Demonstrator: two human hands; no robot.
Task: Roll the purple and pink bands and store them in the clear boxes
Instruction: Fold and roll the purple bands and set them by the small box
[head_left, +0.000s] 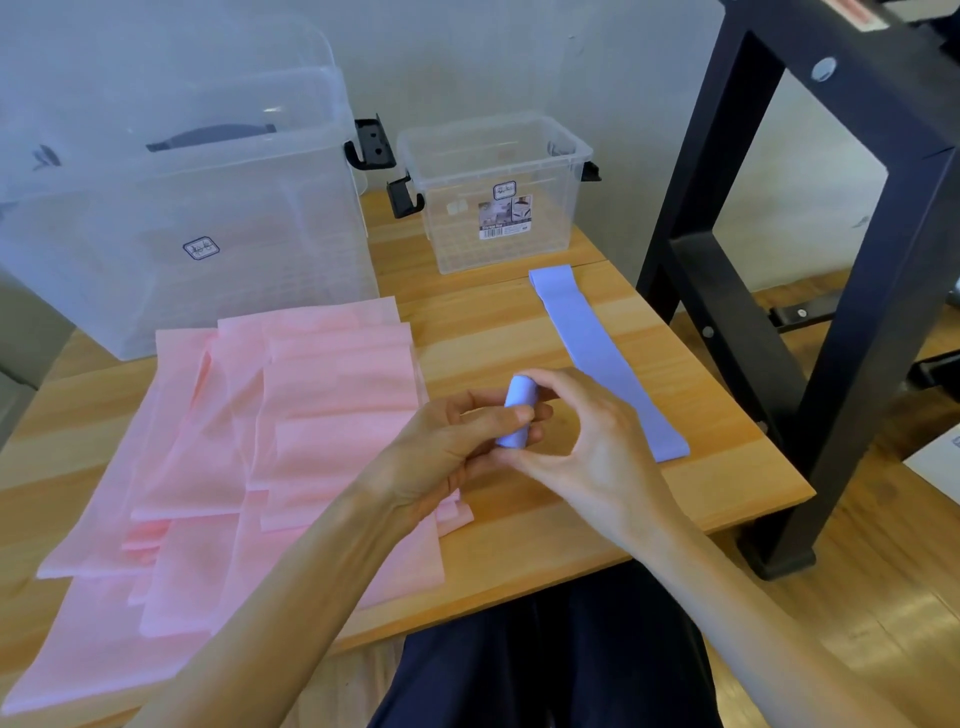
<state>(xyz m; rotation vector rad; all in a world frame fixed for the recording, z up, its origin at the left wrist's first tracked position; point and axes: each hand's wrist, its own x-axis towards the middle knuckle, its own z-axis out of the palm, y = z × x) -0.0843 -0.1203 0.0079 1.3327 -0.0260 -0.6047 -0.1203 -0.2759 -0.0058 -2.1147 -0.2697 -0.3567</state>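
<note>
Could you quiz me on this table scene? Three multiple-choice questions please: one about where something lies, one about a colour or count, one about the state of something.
1. Where does the flat, unrolled purple band lie?
A. inside the large clear plastic box
B. on the wooden table, to the right of the hands
C. on top of the pink pile

2. How many clear plastic boxes stand on the wooden table?
A. one
B. two
C. four

3. What is the state of the small clear plastic box?
A. open, nothing visible inside
B. lid shut
C. full of rolled bands

Answers:
1 B: it stretches along the bare wood from the small box toward the table's near edge.
2 B: the large clear plastic box stands at the left, the small one beside it.
3 A: its top has no lid, and only its label shows through the walls.
</note>
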